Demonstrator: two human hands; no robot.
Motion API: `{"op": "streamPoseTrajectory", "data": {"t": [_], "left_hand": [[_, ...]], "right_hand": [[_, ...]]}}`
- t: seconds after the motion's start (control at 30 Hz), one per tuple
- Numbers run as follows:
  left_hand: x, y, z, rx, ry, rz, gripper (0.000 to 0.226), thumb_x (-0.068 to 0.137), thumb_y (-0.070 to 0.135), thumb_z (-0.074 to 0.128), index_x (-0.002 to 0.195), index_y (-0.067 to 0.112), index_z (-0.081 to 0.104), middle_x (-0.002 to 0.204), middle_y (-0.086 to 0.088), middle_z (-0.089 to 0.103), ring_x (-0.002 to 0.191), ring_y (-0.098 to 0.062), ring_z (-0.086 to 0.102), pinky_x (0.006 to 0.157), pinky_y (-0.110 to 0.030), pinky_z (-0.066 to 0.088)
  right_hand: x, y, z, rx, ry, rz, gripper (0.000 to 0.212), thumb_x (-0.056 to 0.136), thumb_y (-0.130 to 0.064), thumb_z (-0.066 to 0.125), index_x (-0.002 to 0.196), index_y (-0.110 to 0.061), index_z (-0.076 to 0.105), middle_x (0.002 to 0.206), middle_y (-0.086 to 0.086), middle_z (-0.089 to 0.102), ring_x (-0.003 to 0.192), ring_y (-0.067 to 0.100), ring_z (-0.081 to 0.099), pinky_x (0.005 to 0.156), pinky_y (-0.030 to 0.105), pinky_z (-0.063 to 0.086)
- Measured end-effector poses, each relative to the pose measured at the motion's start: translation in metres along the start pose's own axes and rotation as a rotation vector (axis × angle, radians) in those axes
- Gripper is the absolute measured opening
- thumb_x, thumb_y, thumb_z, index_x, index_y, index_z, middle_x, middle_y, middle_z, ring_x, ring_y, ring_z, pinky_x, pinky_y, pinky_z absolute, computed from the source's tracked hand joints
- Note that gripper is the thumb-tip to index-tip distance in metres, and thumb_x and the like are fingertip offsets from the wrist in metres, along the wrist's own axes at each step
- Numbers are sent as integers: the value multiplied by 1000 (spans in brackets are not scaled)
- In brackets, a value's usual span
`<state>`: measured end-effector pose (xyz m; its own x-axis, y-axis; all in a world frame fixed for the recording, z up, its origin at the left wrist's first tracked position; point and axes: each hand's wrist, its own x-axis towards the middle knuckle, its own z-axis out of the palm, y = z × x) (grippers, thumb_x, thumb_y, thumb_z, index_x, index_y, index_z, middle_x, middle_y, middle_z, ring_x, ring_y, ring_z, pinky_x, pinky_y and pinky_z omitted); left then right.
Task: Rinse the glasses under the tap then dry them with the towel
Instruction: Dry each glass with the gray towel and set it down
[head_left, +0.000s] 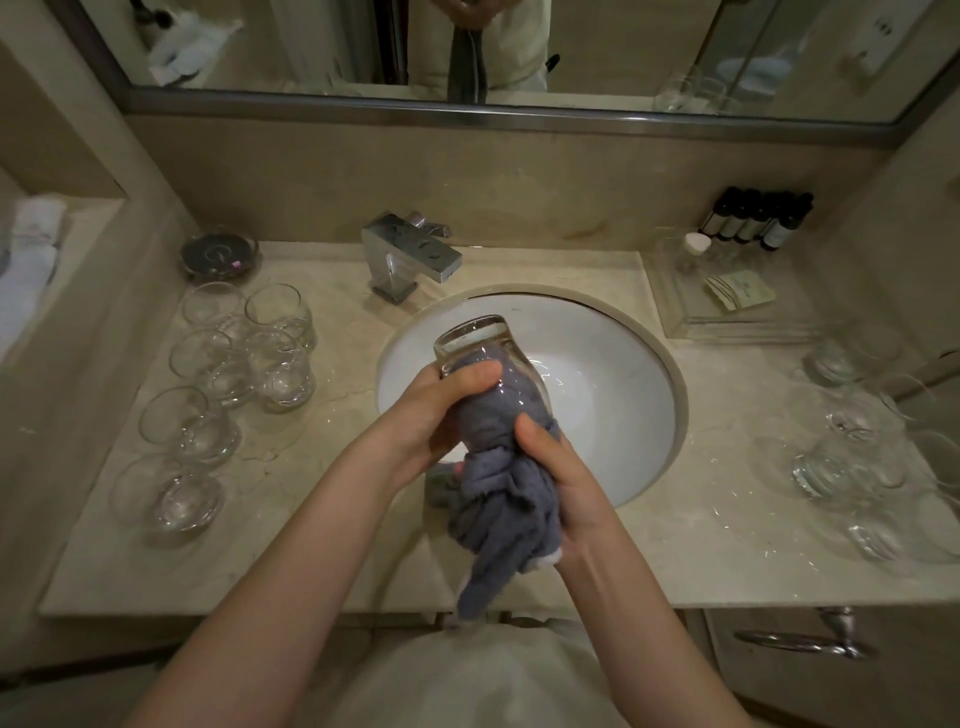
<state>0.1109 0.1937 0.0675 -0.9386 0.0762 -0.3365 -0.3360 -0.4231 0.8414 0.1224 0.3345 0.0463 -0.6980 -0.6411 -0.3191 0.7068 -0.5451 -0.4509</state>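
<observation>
Hands: while the left hand (441, 410) gripped a glass (488, 364) over the sink (623, 374), the right hand (561, 483) clutched the grey towel (498, 499) stuffed inside it.
Hidden: glasses at the counter's right edge (852, 457) blurred.
Surface: beige marble counter (322, 467), more glasses along its left edge (218, 374).

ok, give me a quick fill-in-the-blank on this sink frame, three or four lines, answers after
1. The left hand grips a clear ____, held over the sink.
2. The grey towel is stuffed ____ the held glass.
3. The right hand grips the ____.
4. No ____ runs from the tap.

Missing words: glass; inside; towel; water
</observation>
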Motion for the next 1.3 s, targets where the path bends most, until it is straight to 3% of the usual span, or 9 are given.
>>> {"op": "streamPoseTrajectory", "data": {"t": [0.1, 0.23, 0.37, 0.5, 0.6, 0.7, 0.9, 1.13, 1.3], "left_hand": [[-3, 1, 6, 10, 113, -122, 67, 61, 64, 79, 106, 15, 71, 106, -6, 74, 99, -21, 70, 87, -32, 55], [-10, -9, 21, -18, 277, 47, 22, 80, 30, 76, 89, 11, 70, 79, -6, 71, 75, -17, 70, 70, -26, 55], [-9, -8, 12, -19, 161, 126, 34, 66, 23, 82, 91, 8, 65, 81, -9, 69, 73, -19, 67, 65, -25, 55], [-8, -6, 0, -96, -81, 79, 85, 37, 45, 95, 105, 4, 64, 95, -13, 70, 77, -19, 70, 57, -19, 55], [-4, -5, -10, 27, -54, -28, 91, 38, 60, 91, 111, 12, 64, 104, -5, 73, 93, -17, 70, 75, -26, 56], [-7, 3, -6, 174, 101, -135, 69, 61, 67, 77, 109, 19, 66, 98, 3, 74, 82, -12, 69, 66, -24, 53], [-4, -6, 8, 64, 268, -72, 59, 57, 44, 85, 101, 8, 69, 92, -9, 75, 83, -19, 73, 67, -25, 54], [-7, -17, -28, 16, 196, -310, 45, 64, 50, 75, 100, 24, 68, 97, -4, 68, 90, -19, 65, 83, -36, 55], [-4, 6, -53, 335, -21, -328, 62, 45, 51, 78, 98, 18, 70, 92, 0, 70, 73, -14, 70, 58, -29, 57]], "right_hand": [[4, -1, 7, -269, 72, -122, 76, 65, -22, 87, 132, -12, 53, 116, 15, 68, 101, 27, 66, 90, 38, 53], [6, 2, 11, -490, 60, -176, 43, 82, -13, 64, 124, -16, 58, 115, 8, 70, 110, 21, 65, 88, 26, 53], [8, 2, 5, -159, 42, -39, 97, 56, -30, 93, 136, -3, 46, 110, 17, 69, 97, 24, 70, 85, 32, 57], [4, 1, 3, -24, 20, 99, 126, 42, -36, 98, 144, 1, 35, 109, 25, 65, 86, 31, 71, 78, 40, 59], [7, 0, 2, 7, 28, 42, 106, 46, -35, 97, 134, -1, 50, 112, 23, 66, 91, 29, 70, 87, 40, 56], [12, 0, 4, -126, 55, -33, 86, 58, -37, 92, 129, -5, 56, 120, 28, 62, 104, 37, 64, 99, 49, 47], [15, -6, 1, -426, 103, -44, 61, 80, -28, 74, 132, -5, 53, 125, 22, 62, 120, 36, 58, 109, 48, 39], [16, -20, -13, -532, 129, 81, 40, 80, -19, 63, 116, -1, 63, 110, 22, 68, 101, 30, 66, 94, 35, 52], [15, -35, -18, -676, -18, 205, 29, 77, -15, 62, 104, -6, 67, 94, 9, 73, 87, 16, 69, 77, 22, 54]]}}
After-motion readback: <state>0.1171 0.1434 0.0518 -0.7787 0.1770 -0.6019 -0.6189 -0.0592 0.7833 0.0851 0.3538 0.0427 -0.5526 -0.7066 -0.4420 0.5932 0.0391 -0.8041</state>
